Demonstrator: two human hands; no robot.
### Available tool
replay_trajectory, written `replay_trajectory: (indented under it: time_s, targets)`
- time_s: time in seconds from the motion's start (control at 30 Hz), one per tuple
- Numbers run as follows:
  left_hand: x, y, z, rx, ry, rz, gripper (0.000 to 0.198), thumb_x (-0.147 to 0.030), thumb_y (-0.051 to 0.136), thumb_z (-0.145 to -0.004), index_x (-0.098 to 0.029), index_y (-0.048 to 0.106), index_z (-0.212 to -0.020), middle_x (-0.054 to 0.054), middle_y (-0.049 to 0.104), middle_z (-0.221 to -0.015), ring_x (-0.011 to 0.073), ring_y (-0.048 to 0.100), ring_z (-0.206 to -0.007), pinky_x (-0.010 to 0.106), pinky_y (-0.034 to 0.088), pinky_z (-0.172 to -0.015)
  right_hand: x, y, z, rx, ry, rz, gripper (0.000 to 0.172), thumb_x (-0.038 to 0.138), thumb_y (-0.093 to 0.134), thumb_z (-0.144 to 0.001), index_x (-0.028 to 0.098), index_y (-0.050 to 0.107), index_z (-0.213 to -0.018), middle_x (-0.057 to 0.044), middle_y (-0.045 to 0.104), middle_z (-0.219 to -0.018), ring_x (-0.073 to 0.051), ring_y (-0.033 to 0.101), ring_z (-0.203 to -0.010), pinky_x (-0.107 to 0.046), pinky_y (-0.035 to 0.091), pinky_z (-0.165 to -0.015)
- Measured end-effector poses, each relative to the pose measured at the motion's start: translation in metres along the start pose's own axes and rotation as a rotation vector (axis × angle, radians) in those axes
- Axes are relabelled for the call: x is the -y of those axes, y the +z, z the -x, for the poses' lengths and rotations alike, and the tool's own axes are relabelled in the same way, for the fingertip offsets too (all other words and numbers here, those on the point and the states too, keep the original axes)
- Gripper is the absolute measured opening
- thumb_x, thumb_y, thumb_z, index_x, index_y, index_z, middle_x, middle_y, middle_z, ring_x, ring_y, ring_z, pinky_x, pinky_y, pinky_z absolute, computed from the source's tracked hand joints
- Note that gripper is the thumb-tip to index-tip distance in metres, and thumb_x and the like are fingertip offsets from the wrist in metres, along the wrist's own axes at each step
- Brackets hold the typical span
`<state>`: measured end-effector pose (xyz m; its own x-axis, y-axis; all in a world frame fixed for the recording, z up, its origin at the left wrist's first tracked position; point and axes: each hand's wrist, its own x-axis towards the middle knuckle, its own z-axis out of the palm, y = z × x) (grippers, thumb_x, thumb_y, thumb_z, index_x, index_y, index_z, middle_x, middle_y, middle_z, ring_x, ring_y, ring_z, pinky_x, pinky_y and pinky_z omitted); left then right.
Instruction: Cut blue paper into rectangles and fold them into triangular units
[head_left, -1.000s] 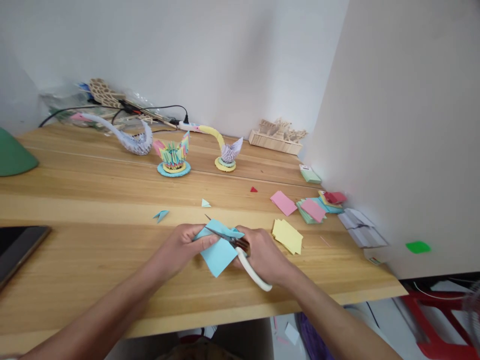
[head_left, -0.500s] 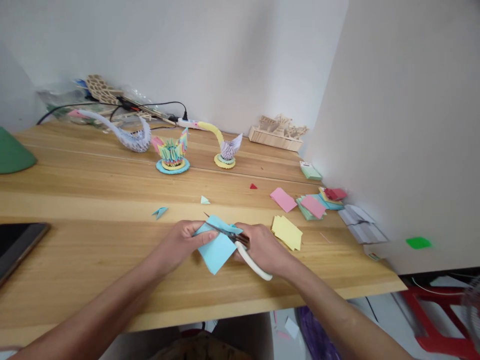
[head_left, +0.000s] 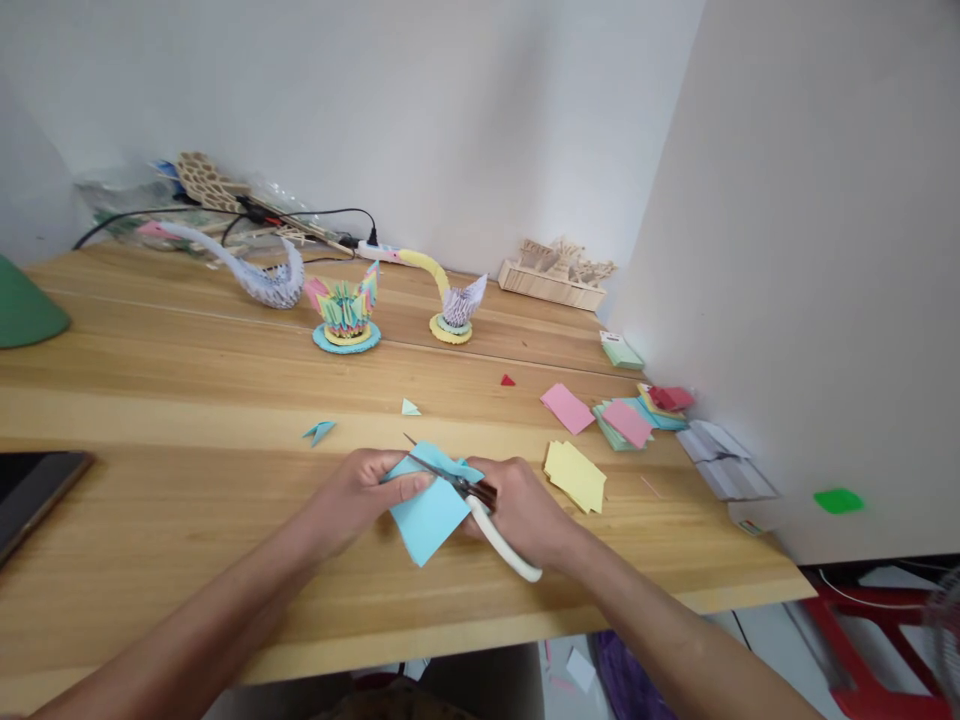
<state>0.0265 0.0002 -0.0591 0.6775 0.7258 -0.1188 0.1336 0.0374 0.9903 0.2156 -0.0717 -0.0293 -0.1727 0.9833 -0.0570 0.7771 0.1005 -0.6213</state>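
A light-blue sheet of paper is pinched between the thumb and fingers of my left hand. My right hand grips a pair of scissors with a white handle. Their blades cross the paper near its upper edge, and a strip of blue paper curls beside them. One blade tip sticks out past the paper at the upper left. Beyond my hands lie a folded blue paper piece, a small pale-green triangle and a red one.
Yellow paper, pink paper and mixed stacks lie to the right. Folded-paper swans and a multicoloured paper model stand behind. A phone rests at the left. A wooden box stands by the wall.
The view has tilted slightly, so the table items sit a little lower. Both hands keep their hold on the paper and scissors; the paper has shifted slightly left and down in view.
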Motion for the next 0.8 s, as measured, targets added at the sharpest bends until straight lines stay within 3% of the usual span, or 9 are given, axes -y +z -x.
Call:
replay_trajectory:
  time_s: [0.27, 0.4, 0.67, 0.8]
  targets:
    - [0.001, 0.001, -0.003, 0.012, -0.004, -0.030, 0.024, -0.039, 0.056, -0.078, -0.017, 0.066, -0.080, 0.000, 0.065, -0.074, 0.0146, 0.055, -0.066, 0.024, 0.044, -0.065, -0.008, 0.012, 0.000, -0.053, 0.084, -0.034, 0.009, 0.019, 0.057, -0.063, 0.020, 0.048, -0.064, 0.005, 0.048, -0.056, -0.010, 0.040, -0.051, -0.019, 0.030, -0.049]
    - [-0.001, 0.003, -0.003, 0.054, 0.034, -0.055, 0.027, -0.041, 0.050, -0.083, -0.018, 0.064, -0.088, 0.000, 0.065, -0.080, 0.0151, 0.055, -0.071, 0.025, 0.045, -0.069, -0.007, 0.007, 0.004, -0.034, 0.099, -0.026, 0.011, 0.019, 0.058, -0.063, 0.020, 0.048, -0.068, 0.004, 0.053, -0.060, -0.010, 0.042, -0.052, -0.020, 0.031, -0.050]
    - [-0.003, 0.003, 0.000, 0.049, 0.107, -0.177, 0.032, -0.044, 0.047, -0.082, -0.016, 0.062, -0.079, 0.001, 0.061, -0.074, 0.0159, 0.052, -0.066, 0.024, 0.043, -0.061, 0.004, 0.000, 0.003, -0.031, 0.064, -0.025, 0.025, 0.016, 0.058, -0.067, 0.020, 0.054, -0.091, -0.001, 0.064, -0.078, -0.015, 0.054, -0.064, -0.023, 0.037, -0.059]
    - [-0.006, 0.001, 0.001, -0.001, 0.109, -0.167, 0.032, -0.044, 0.048, -0.081, -0.016, 0.062, -0.077, 0.000, 0.060, -0.069, 0.0154, 0.051, -0.063, 0.025, 0.044, -0.060, -0.001, 0.007, 0.000, -0.030, 0.079, -0.074, 0.019, 0.017, 0.060, -0.064, 0.021, 0.053, -0.081, 0.002, 0.060, -0.069, -0.012, 0.049, -0.057, -0.020, 0.035, -0.054]
